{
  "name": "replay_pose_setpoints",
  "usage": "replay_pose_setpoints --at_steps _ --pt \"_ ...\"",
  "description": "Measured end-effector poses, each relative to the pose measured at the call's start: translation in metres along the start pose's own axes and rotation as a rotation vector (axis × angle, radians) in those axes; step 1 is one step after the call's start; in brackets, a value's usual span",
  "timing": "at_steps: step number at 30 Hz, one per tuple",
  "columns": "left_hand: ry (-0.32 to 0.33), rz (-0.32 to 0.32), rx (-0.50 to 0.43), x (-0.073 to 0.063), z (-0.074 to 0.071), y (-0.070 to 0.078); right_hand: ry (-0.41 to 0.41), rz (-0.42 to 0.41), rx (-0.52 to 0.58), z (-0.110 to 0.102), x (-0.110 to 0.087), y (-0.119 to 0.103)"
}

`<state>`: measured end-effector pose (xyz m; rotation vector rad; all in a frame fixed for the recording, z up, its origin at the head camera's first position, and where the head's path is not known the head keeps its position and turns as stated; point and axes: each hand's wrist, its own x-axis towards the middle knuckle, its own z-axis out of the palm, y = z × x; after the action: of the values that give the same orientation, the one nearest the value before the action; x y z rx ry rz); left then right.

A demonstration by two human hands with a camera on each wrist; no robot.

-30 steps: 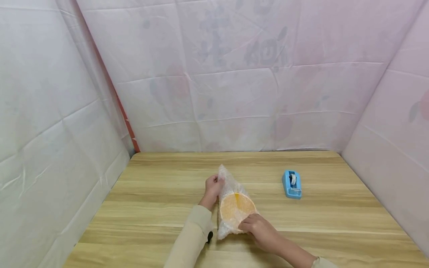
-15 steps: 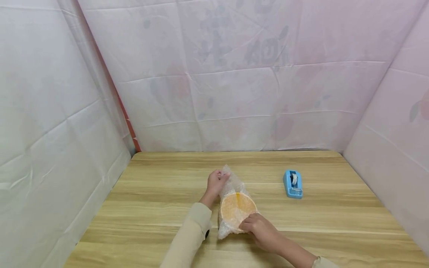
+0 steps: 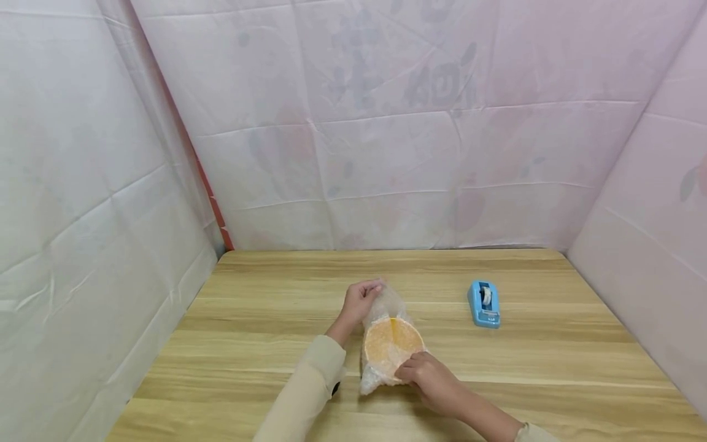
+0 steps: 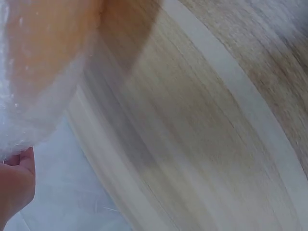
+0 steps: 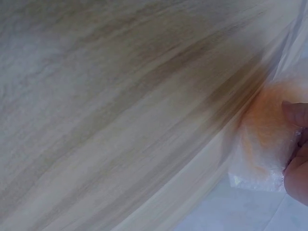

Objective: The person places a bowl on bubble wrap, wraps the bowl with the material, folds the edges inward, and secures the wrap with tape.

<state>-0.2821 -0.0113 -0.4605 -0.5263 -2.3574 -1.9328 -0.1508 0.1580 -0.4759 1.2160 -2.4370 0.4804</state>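
A round orange object (image 3: 385, 341) with a yellow strip across its upper part lies inside clear bubble wrap (image 3: 391, 303). My left hand (image 3: 358, 302) pinches the loose far end of the wrap between thumb and fingers. At the lower right of the round object, my right hand (image 3: 429, 379) grips its wrapped edge. In the left wrist view the fingers of the left hand (image 4: 18, 185) meet the wrap's end. The right wrist view has the right hand (image 5: 299, 175) with thumb on one face of the wrapped object and fingers around the other side.
A blue tape dispenser (image 3: 483, 305) with a roll of tape stands on the wooden table (image 3: 265, 319), right of the wrapped object. White and pinkish sheets (image 3: 381, 159) enclose the table at the back and both sides.
My left hand has moved slightly right and up, drawing the wrap's far end, which now looks shorter and folded over. The right hand has stayed in place on the wrapped object.
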Motion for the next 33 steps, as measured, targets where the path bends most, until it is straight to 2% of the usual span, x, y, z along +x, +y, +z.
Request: replay_pose_setpoints --at_steps 4,10,12,16,19,24,28,33 --pt "-0.039 0.054 -0.006 -0.006 0.0 0.007 -0.025 0.007 -0.004 -0.001 0.001 -0.001" --pt "-0.099 0.112 -0.001 -0.023 -0.003 0.036 -0.058 0.021 -0.001 -0.002 0.003 -0.002" --pt "-0.116 0.13 0.017 -0.028 -0.003 0.041 -0.069 0.031 0.004 -0.002 0.004 -0.002" --pt "-0.148 0.138 0.051 -0.033 0.001 0.034 -0.085 0.044 0.015 -0.003 0.004 -0.002" --pt "-0.19 0.174 0.094 -0.036 0.005 0.023 -0.082 0.041 0.015 -0.003 0.004 -0.001" --pt "-0.267 0.269 0.212 -0.044 0.008 0.02 -0.093 0.053 0.019 -0.004 0.004 -0.002" --pt "-0.307 0.336 0.341 -0.053 0.01 0.023 -0.1 0.065 0.039 -0.005 0.005 -0.003" --pt "-0.314 0.465 0.542 -0.064 0.011 0.023 -0.071 0.053 0.057 -0.004 0.006 -0.003"
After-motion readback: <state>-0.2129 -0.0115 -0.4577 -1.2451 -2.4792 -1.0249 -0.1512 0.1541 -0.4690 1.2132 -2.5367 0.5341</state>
